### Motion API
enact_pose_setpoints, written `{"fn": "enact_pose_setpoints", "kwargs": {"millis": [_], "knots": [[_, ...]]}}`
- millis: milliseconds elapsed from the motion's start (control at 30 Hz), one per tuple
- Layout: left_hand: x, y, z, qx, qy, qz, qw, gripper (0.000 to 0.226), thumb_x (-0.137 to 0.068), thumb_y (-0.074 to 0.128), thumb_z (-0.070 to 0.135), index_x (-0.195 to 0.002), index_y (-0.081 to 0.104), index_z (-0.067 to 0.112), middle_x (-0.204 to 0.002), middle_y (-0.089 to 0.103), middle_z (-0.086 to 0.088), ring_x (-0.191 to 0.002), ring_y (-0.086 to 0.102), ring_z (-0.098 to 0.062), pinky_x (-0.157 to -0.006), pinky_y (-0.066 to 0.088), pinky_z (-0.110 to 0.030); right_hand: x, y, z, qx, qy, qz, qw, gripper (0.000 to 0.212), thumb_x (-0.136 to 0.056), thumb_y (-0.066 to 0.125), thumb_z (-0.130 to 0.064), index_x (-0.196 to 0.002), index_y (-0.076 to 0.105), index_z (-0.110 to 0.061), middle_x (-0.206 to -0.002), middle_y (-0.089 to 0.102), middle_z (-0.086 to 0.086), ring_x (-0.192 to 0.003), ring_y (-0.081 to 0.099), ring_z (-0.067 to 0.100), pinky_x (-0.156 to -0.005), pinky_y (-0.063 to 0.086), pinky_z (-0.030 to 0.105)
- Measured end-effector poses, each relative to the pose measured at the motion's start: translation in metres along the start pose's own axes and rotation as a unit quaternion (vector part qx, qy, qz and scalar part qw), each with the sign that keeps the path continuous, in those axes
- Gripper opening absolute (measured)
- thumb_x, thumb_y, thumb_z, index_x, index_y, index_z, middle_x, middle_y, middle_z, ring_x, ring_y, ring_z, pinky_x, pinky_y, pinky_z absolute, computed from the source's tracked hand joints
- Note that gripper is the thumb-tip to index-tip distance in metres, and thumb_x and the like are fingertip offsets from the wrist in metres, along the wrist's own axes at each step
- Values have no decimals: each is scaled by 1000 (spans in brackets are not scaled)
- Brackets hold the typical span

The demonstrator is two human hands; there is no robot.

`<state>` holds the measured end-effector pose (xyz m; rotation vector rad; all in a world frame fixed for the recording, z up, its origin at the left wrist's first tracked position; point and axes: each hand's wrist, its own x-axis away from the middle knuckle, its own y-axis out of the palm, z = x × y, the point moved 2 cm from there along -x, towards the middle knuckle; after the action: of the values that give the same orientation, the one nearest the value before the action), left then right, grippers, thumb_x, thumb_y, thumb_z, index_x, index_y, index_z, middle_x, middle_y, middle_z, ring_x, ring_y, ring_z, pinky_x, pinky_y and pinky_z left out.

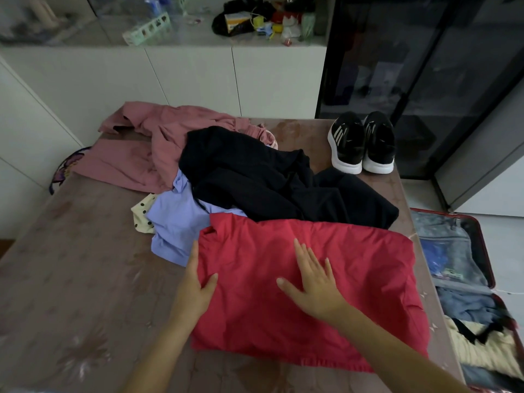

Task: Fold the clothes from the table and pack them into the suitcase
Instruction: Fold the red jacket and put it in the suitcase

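Folding at the table: my right hand (314, 287) lies flat, fingers spread, on the middle of the red garment (354, 279), pressing it and gripping nothing. My left hand (197, 287) sits at the garment's left edge with its fingers straight along the edge and its thumb resting on the cloth. It is not clenched either.

The red garment is spread on the near side of the table (85, 265). Its long axis runs left to right, and its right end reaches the table edge beside the open suitcase (486, 251) on the floor. A notch at its far-left corner may be the neckline, and a gathered hem faces me. The suitcase lies to the right of both hands, so the right hand is nearer it. By my reading, the next fold goes across that long axis, from the left edge toward the right.

Beyond the red piece, a black garment (255, 180), a lavender one (175, 222), a pink one (141, 154) and a spotted cream one (141, 215) wait unfolded. A pair of black sneakers (363, 143) stands at the far right corner.
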<state>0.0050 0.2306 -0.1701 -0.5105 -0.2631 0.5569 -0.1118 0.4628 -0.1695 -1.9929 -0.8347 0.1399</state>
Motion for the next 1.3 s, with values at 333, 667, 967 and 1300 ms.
{"fn": "enact_pose_setpoints", "kwargs": {"millis": [333, 667, 967, 1300], "knots": [[6, 19, 20, -9, 6, 21, 1000, 88, -91, 57, 7, -150, -1, 36, -142, 28, 24, -118, 44, 7, -96, 36, -16, 48, 16, 12, 79, -51, -78, 992, 98, -70, 9, -83, -149, -15, -30, -159, 10, -7, -146, 2, 10, -115, -8, 36], [17, 23, 68, -143, 122, 4, 982, 61, -95, 47, 11, -145, 27, 40, -137, 45, 7, -112, 52, -10, -87, 41, -20, 59, 4, 15, 1, -50, -114, 992, 101, -67, 17, -87, -148, -11, -34, -158, 15, -4, -146, 9, 10, -118, -1, 36], [76, 116, 202, -192, 237, -149, 941, 97, -95, 49, 20, -135, -36, 45, -147, 32, 1, -116, 53, -17, -89, 48, -21, 63, -90, 24, -580, 67, 30, 812, 91, -62, 68, -70, -141, 29, -45, -134, 53, -6, -114, 58, 10, -96, 48, 28], [14, 138, 206, -102, 331, -71, 935, 44, -92, 42, 31, -135, 47, 26, -139, 46, 7, -129, 40, -7, -108, 38, -37, 67, -93, 94, -427, 123, 135, 886, 86, -78, 72, -3, -147, 23, -20, -136, 48, 3, -114, 55, 10, -92, 44, 12]]}}
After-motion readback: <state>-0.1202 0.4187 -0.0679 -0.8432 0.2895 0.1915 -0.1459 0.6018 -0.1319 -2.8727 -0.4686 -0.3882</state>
